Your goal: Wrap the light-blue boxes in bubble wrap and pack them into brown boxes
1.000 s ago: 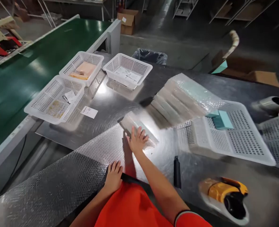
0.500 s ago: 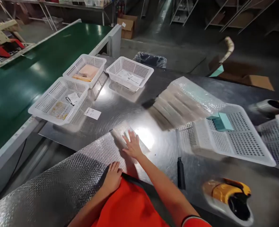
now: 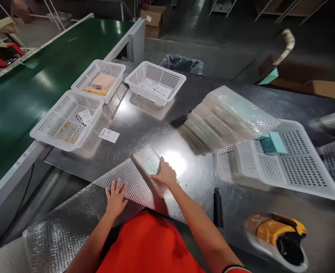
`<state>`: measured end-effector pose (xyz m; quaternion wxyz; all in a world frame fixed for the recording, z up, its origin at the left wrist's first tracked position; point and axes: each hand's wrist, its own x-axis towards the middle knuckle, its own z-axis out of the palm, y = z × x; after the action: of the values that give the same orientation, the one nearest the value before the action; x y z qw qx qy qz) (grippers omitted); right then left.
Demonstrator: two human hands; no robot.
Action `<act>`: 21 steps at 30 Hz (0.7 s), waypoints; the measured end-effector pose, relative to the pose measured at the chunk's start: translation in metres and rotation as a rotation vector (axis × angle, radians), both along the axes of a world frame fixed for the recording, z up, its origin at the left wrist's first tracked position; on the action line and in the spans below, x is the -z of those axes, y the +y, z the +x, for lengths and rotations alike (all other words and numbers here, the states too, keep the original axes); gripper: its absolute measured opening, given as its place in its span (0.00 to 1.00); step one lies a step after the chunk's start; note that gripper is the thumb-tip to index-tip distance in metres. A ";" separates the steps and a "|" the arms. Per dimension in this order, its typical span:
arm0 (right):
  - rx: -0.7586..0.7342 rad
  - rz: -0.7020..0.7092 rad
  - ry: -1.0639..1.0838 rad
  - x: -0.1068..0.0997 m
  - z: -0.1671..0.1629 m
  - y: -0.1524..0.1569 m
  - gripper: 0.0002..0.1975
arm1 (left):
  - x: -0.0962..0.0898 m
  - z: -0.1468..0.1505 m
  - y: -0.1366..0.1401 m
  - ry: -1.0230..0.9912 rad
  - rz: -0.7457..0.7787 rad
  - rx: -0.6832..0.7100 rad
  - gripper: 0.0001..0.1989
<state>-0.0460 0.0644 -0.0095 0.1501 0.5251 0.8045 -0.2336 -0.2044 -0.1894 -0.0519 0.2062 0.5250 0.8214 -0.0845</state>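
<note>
Left: bubble wrap point(image 3: 79, 214) runs in from your lower left, over the table point(image 3: 193, 206) edge. Probably light, limp, a bit slick; would skew if tugged at one corner, so a flat palm suits it better than a pinch. Your left hand point(image 3: 115, 203) is at it, fingers spread, nothing gripped.

Middle: bundle point(image 3: 149, 160) lies on the table at the wrap's right end. Contents hard to make out. My guess: light, stiff core, soft skin, could slide on that shiny metal. Hold across the long sides, thumb toward the wrap, fingers opposite; easy on the bubbles. Your right hand point(image 3: 166, 173) is over its right part, thumb apart from fingers; can't tell if they're clamped.

Right: black tool point(image 3: 218, 210) lies apart from the bundle, wrapped stack point(image 3: 227, 115) farther back.
</note>
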 end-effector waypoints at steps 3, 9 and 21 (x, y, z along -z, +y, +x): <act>0.018 0.022 -0.003 -0.004 0.011 0.017 0.58 | 0.002 0.007 0.010 -0.040 0.017 0.105 0.33; 0.077 0.038 -0.086 -0.010 0.032 0.062 0.59 | -0.001 0.025 0.047 -0.172 -0.055 0.143 0.32; 0.051 0.599 -0.091 0.000 -0.017 -0.078 0.37 | 0.012 0.009 0.012 -0.025 0.055 0.146 0.35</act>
<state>-0.0626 -0.0137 -0.0092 0.0187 0.5761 0.8165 0.0344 -0.1951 -0.1770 -0.0644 0.1953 0.5899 0.7804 -0.0703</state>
